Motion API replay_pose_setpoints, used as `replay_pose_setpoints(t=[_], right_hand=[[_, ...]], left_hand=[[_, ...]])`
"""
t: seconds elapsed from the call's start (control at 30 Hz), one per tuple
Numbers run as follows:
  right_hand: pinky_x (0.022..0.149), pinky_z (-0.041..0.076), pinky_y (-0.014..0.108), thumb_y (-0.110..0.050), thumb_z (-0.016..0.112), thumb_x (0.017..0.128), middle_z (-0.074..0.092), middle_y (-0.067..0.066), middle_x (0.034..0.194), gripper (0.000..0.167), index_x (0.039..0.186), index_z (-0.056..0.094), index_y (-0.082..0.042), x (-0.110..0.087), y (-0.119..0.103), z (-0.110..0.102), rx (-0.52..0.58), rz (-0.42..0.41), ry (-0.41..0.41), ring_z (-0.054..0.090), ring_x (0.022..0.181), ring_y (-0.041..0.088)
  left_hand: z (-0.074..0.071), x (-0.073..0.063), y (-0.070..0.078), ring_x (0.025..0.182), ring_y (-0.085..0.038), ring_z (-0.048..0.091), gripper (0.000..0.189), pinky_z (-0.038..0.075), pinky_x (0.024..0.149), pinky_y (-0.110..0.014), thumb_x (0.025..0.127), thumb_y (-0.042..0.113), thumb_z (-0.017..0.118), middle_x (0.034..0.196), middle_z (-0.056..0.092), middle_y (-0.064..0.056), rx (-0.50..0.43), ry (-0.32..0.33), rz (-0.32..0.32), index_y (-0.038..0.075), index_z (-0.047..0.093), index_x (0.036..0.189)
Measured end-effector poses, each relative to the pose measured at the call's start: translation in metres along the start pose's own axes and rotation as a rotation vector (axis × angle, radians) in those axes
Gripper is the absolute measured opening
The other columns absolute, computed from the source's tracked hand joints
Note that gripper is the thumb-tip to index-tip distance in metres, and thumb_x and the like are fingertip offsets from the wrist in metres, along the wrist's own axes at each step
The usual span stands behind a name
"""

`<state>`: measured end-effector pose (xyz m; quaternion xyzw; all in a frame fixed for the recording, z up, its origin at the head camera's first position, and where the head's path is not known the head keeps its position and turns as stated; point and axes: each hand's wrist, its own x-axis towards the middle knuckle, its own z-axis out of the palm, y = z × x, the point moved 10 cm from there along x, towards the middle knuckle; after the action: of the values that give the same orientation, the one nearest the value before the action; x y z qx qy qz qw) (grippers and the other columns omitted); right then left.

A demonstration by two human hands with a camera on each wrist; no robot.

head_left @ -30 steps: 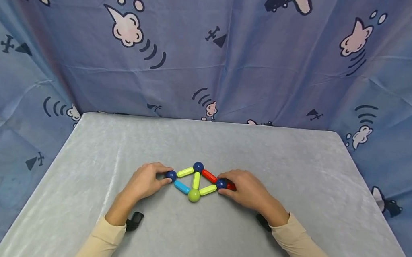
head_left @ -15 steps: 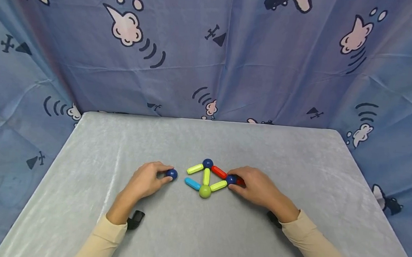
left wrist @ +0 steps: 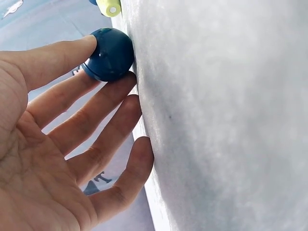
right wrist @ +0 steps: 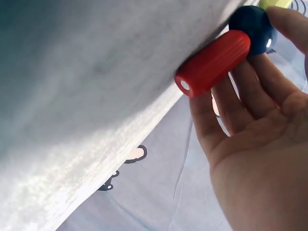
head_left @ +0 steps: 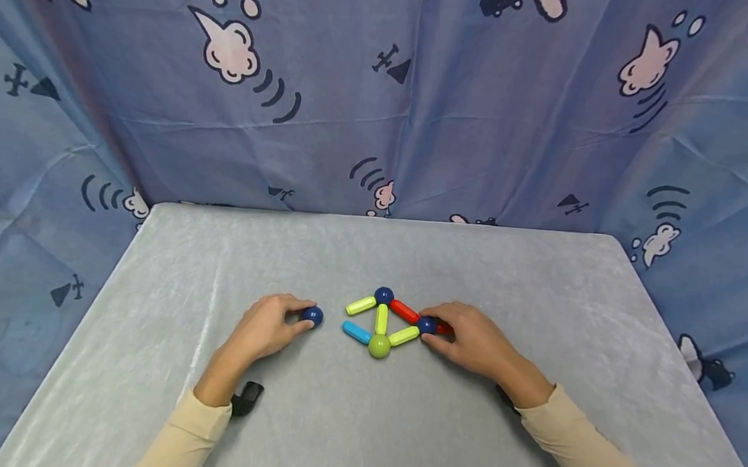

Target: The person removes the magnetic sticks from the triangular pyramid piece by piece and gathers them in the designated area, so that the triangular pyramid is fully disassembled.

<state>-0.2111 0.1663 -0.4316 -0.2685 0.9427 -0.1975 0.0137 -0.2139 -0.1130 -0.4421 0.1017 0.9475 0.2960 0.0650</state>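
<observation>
My left hand pinches a loose dark blue ball between thumb and fingertips, low over the table; the left wrist view shows the ball close up. To its right lies a frame of magnetic rods and balls. A yellow rod and a light blue rod point left from it with free ends. A dark blue ball is at its top and a green ball at its bottom. My right hand pinches its right-hand blue ball, with a red rod under the palm.
The table has a pale grey cloth. A blue patterned curtain hangs behind it and at both sides. A black wrist device sits at the left cuff.
The left-hand blue ball has come apart from the two rods. My right hand has drawn the rest of the frame to the right and slightly away, while my left hand stays nearly still.
</observation>
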Motion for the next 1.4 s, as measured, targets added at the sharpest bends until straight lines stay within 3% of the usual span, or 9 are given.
replay_pose_setpoints(t=[0.37, 0.7, 0.93, 1.4], right_hand=[[0.09, 0.054, 0.042, -0.035, 0.076, 0.087, 0.072, 0.001, 0.115, 0.039, 0.122, 0.07, -0.018, 0.0, 0.004, 0.001, 0.024, 0.005, 0.003, 0.066, 0.103, 0.018], [0.091, 0.054, 0.041, -0.037, 0.075, 0.088, 0.072, 0.0, 0.115, 0.039, 0.122, 0.07, -0.019, 0.001, 0.005, 0.003, 0.033, 0.016, -0.002, 0.065, 0.103, 0.017], [0.09, 0.054, 0.041, -0.035, 0.078, 0.086, 0.071, 0.0, 0.115, 0.04, 0.122, 0.07, -0.02, -0.001, 0.01, 0.003, 0.043, 0.035, 0.003, 0.064, 0.103, 0.017], [0.088, 0.053, 0.039, -0.036, 0.078, 0.085, 0.071, -0.002, 0.113, 0.039, 0.121, 0.071, -0.023, -0.001, 0.013, 0.004, 0.082, 0.065, -0.002, 0.063, 0.101, 0.014]], left_hand=[[-0.001, 0.001, -0.001, 0.12, -0.028, 0.064, 0.034, 0.048, 0.101, -0.051, 0.087, 0.023, 0.078, 0.123, 0.071, -0.005, -0.033, 0.008, -0.011, 0.019, 0.073, 0.12], [-0.011, 0.01, -0.006, 0.098, -0.021, 0.069, 0.033, 0.054, 0.082, -0.041, 0.086, 0.02, 0.079, 0.109, 0.074, -0.005, -0.131, 0.002, -0.01, 0.016, 0.073, 0.118], [-0.021, 0.032, -0.015, 0.097, -0.022, 0.069, 0.034, 0.053, 0.077, -0.038, 0.087, 0.022, 0.077, 0.109, 0.074, -0.007, -0.135, 0.016, -0.026, 0.017, 0.072, 0.121], [-0.034, 0.074, -0.034, 0.106, -0.027, 0.067, 0.038, 0.054, 0.087, -0.044, 0.09, 0.022, 0.075, 0.119, 0.071, -0.011, -0.15, 0.011, -0.052, 0.015, 0.068, 0.126]])
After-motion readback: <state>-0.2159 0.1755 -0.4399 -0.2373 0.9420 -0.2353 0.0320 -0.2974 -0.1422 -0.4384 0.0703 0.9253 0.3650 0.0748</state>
